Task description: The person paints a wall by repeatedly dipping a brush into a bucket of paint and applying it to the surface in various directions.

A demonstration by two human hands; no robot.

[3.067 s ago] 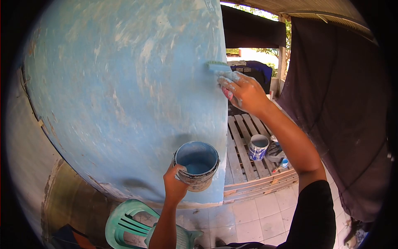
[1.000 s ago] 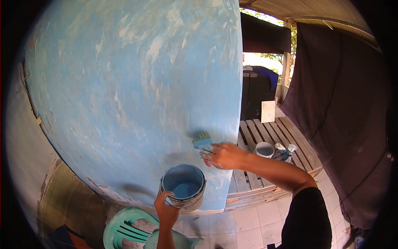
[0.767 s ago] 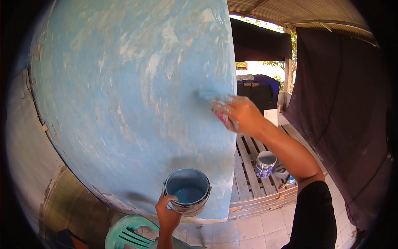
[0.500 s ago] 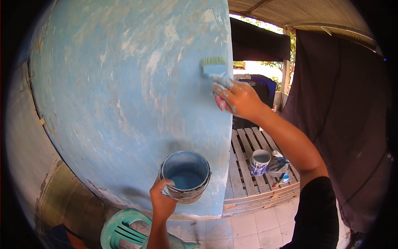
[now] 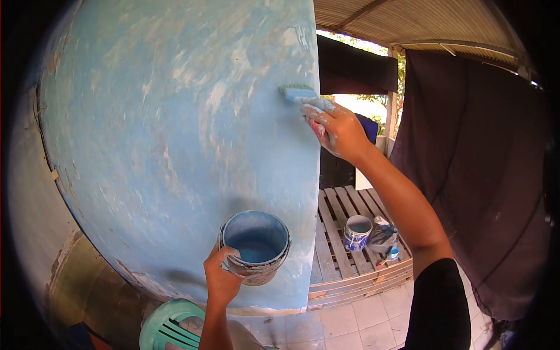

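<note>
A wide paintbrush (image 5: 298,93) with a red handle is gripped in my paint-smeared right hand (image 5: 335,125). Its bristles meet the light blue wall (image 5: 192,134) near the wall's right edge, up high. In my left hand (image 5: 223,271) is a paint bucket (image 5: 259,274), held by its left rim with the thumb over the edge. Blue paint (image 5: 256,251) lies inside the bucket. Patchy pale streaks mark much of the wall.
A slatted wooden platform (image 5: 335,233) to the right bears a paint can (image 5: 357,233), a plastic bag (image 5: 383,236) and a small blue-and-red brush (image 5: 391,256). A green plastic chair (image 5: 163,326) stands low on the left. Dark cloth (image 5: 472,175) hangs at the right.
The paintbrush has tilted, its bristles now more flattened and foreshortened against the wall. My right hand has shifted slightly right. The view has turned a little to the right; the bucket stays held.
</note>
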